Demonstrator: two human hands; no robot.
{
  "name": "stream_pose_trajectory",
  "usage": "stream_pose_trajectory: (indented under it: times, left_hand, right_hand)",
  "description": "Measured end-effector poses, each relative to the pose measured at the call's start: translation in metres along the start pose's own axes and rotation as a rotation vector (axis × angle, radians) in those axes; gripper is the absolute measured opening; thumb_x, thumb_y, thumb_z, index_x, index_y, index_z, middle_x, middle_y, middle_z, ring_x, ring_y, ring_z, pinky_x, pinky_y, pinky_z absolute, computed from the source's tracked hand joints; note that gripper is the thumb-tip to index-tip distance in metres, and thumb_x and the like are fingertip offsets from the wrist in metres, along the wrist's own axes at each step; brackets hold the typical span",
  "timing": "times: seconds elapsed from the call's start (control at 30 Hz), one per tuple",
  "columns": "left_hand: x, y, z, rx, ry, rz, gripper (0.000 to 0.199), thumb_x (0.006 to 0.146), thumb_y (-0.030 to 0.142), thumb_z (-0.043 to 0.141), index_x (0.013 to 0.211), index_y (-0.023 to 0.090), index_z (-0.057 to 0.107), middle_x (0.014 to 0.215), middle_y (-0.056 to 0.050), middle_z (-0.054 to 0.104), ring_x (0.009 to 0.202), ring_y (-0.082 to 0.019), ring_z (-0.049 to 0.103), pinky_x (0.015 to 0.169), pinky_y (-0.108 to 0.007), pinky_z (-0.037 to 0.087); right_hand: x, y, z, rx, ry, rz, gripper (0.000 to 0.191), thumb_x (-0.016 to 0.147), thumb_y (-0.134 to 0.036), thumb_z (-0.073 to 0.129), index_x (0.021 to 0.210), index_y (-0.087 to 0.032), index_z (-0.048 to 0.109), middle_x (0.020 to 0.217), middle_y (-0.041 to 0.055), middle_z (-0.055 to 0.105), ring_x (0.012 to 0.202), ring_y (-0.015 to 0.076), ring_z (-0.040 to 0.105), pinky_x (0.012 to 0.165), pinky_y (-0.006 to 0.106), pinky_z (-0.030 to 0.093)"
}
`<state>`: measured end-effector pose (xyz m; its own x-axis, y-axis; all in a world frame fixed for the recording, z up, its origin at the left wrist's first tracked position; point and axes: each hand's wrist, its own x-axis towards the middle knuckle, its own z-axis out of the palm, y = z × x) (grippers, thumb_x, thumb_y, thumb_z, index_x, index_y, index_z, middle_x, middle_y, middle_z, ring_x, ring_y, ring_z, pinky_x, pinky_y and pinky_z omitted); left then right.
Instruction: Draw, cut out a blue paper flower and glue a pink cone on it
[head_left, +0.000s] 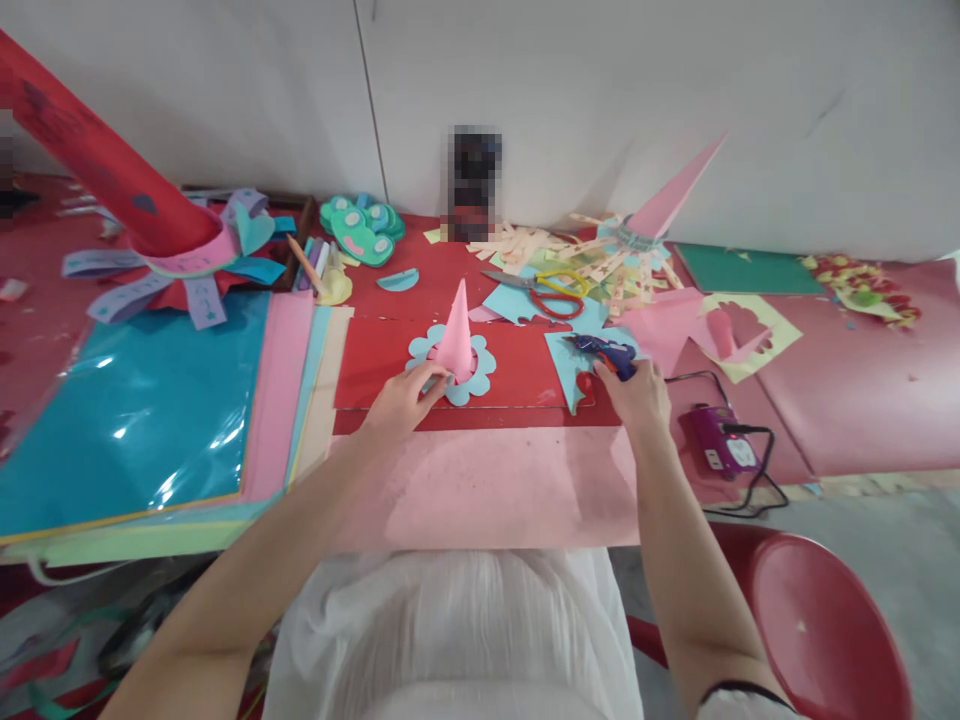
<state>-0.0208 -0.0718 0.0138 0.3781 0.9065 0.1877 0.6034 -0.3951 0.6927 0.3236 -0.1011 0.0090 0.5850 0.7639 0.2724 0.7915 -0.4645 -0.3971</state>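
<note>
A pink paper cone (457, 335) stands upright in the middle of a light blue flower-shaped paper ring (459, 392), on a red board (375, 362). My left hand (405, 396) is closed at the near left side of the cone's base, its fingertips pinching the edge there. On the right, my right hand (636, 392) is wrapped round a dark blue glue gun (616, 357), whose tip points left over a cut light blue paper scrap (564, 362). Behind the board lie scissors (551, 296) with yellow and red handles.
Stacked coloured sheets (180, 400) and a tall red cone (112, 160) with paper strips are on the left. Paper scraps and another pink cone (679, 195) stand at the back right. A purple power box (712, 440) with black cables sits right, near a red stool (825, 630).
</note>
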Motion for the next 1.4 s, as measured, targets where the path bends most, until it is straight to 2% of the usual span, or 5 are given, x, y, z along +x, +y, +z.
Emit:
stream_pose_trajectory:
  times: [0.2, 0.37, 0.53, 0.8, 1.4]
  left_hand:
    - [0.001, -0.001, -0.001, 0.114, 0.269, 0.043, 0.013, 0.088, 0.03, 0.046, 0.094, 0.022, 0.054, 0.096, -0.005, 0.066, 0.094, -0.019, 0.061, 0.086, -0.034, 0.048]
    - [0.007, 0.0, -0.002, 0.09, 0.127, 0.012, 0.044, 0.085, 0.032, 0.051, 0.126, 0.021, 0.042, 0.134, -0.011, 0.051, 0.126, -0.024, 0.045, 0.104, -0.042, 0.038]
    - [0.013, 0.001, -0.007, 0.022, 0.055, -0.082, 0.059, 0.083, 0.042, 0.056, 0.135, 0.022, 0.035, 0.142, -0.012, 0.044, 0.131, -0.027, 0.04, 0.107, -0.047, 0.034]
    - [0.027, 0.011, -0.003, -0.034, -0.041, -0.101, 0.068, 0.073, 0.04, 0.069, 0.131, 0.022, 0.039, 0.135, -0.013, 0.05, 0.124, -0.03, 0.047, 0.1, -0.048, 0.041]
    - [0.037, 0.006, 0.009, -0.087, 0.015, -0.123, 0.045, 0.08, 0.029, 0.062, 0.122, 0.023, 0.047, 0.122, -0.007, 0.06, 0.115, -0.026, 0.055, 0.094, -0.041, 0.047]
  right_hand:
    - [-0.016, -0.036, -0.023, -0.008, 0.208, -0.18, 0.033, 0.084, -0.047, 0.053, 0.088, -0.016, 0.062, 0.096, 0.0174, 0.059, 0.095, 0.034, 0.056, 0.082, 0.052, 0.042]
    - [-0.03, -0.083, -0.005, 0.319, 0.002, -0.462, 0.015, 0.087, -0.028, 0.051, 0.083, -0.02, 0.063, 0.084, 0.0059, 0.061, 0.075, 0.0187, 0.058, 0.074, 0.035, 0.048]
    - [-0.039, -0.115, 0.031, 0.491, -0.206, -0.448, 0.015, 0.085, -0.026, 0.052, 0.078, -0.02, 0.065, 0.082, 0.005, 0.063, 0.075, 0.0186, 0.058, 0.075, 0.034, 0.047]
    - [-0.032, -0.127, 0.06, 0.566, -0.335, -0.33, 0.015, 0.08, -0.032, 0.061, 0.078, -0.019, 0.067, 0.083, 0.0051, 0.063, 0.077, 0.0185, 0.058, 0.074, 0.033, 0.047]
    - [-0.04, -0.136, 0.061, 0.506, -0.31, -0.442, 0.011, 0.073, -0.028, 0.064, 0.083, -0.022, 0.067, 0.087, 0.0047, 0.063, 0.082, 0.0215, 0.059, 0.079, 0.038, 0.047]
